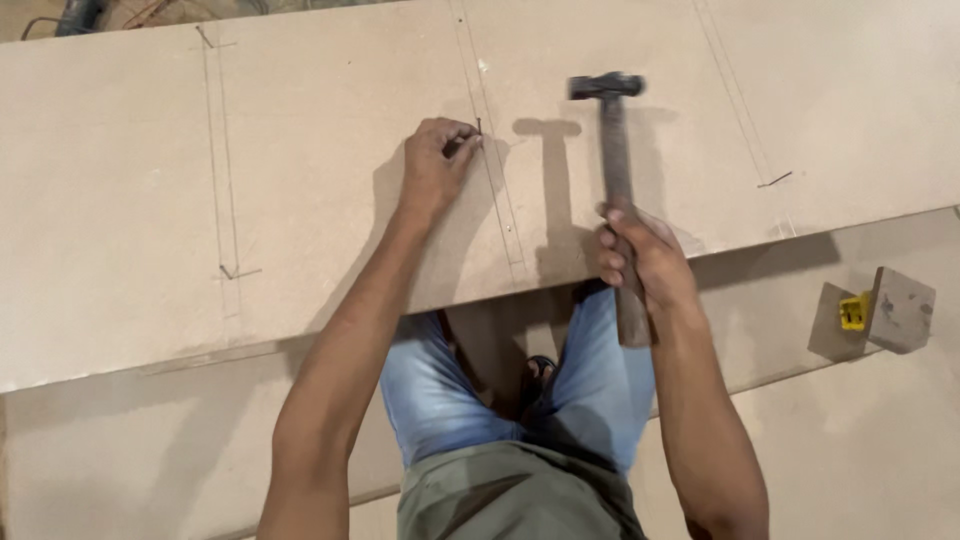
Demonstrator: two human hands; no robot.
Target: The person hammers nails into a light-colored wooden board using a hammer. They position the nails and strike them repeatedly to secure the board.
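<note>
Left hand pinches a small nail upright on the pencil line of the big fibreboard panel. Right hand wraps tight around the hammer handle, head raised just right of the nail. A wood block with a yellow tape measure sits far right.

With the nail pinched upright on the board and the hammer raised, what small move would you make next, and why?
Probably a light tap: the left hand pinches the nail upright on the pencil line of the board, and the right hand holds the hammer raised beside it, fingers close.
</note>
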